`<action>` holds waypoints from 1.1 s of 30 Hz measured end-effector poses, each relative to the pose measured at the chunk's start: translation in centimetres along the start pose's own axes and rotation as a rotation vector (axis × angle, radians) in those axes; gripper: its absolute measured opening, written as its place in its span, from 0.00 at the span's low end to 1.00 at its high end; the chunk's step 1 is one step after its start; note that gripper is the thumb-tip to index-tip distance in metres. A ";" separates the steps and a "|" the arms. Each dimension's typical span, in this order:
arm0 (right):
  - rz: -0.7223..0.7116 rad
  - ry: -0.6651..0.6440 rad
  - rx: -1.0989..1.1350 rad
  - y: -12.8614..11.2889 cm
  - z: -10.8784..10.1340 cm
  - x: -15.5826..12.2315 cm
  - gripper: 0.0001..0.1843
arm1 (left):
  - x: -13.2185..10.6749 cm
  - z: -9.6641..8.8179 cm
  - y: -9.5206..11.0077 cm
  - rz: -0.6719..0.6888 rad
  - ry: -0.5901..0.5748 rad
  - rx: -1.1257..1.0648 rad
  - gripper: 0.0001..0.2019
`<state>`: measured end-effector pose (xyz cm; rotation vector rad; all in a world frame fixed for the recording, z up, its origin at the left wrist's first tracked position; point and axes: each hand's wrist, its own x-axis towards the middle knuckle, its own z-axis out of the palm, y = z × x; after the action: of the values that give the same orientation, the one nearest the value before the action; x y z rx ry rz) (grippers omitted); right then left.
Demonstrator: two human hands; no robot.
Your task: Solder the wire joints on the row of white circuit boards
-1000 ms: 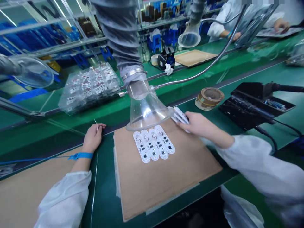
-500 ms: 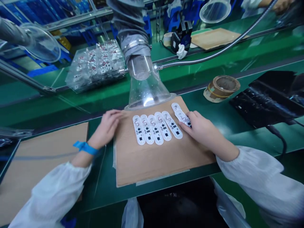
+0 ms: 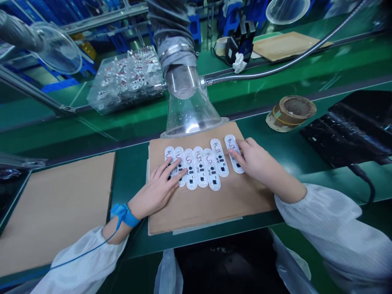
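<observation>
White circuit boards [image 3: 200, 168] lie side by side on a brown cardboard sheet [image 3: 211, 216] in the middle of the view. There are seven long boards with round ends, and they sit close together, almost touching.

Far to the left, a second cardboard sheet [image 3: 55, 212] lies flat on the green surface [image 3: 131, 179]. Next comes the person's left arm, with a white sleeve [image 3: 79, 261] and a blue wrist strap [image 3: 124, 214].

The left hand [image 3: 156, 190] lies open and flat, and it is not gripping anything. Its fingers [image 3: 174, 171] are spread and rest on top of the two boards at the left end. The other boards are between the two hands.

The right hand [image 3: 260, 163] is open too and is not holding a board. Its fingers [image 3: 241, 149] touch the right edge of the last board, at the right end of the row.

Above the boards hangs a clear plastic funnel [image 3: 191, 114] on a gray hose [image 3: 173, 36]. Behind it lies a clear bag of small parts [image 3: 125, 79]. To the right sit a worn brown tape roll [image 3: 290, 113] and a black tray [image 3: 346, 126].
</observation>
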<state>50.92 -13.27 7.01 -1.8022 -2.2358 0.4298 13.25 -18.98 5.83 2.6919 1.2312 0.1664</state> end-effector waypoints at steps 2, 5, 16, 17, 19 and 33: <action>-0.098 0.073 0.008 0.3 0.5 -0.5 0.28 | -0.3 0.1 0.5 -0.013 -0.013 -0.006 0.35; -0.264 0.240 0.030 0.5 1.4 -1.8 0.31 | -1.0 0.6 1.5 -0.039 0.011 -0.003 0.35; -0.610 0.061 -0.052 -2.4 3.6 -4.3 0.35 | -2.1 0.9 4.6 -0.007 -0.012 0.027 0.31; -0.621 0.064 -0.051 -2.4 3.5 -4.6 0.35 | -2.4 0.9 4.8 -0.009 -0.018 0.024 0.31; -0.626 0.070 -0.060 -2.3 3.2 -5.0 0.35 | -2.7 0.9 5.2 -0.024 -0.017 0.012 0.32; -0.579 0.132 -0.065 -2.1 4.5 -5.1 0.30 | -2.4 1.0 4.7 -0.025 0.021 0.036 0.31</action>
<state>48.41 -19.01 3.59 -1.0828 -2.5451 0.1183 15.36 -23.90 5.77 2.7111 1.2853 0.1710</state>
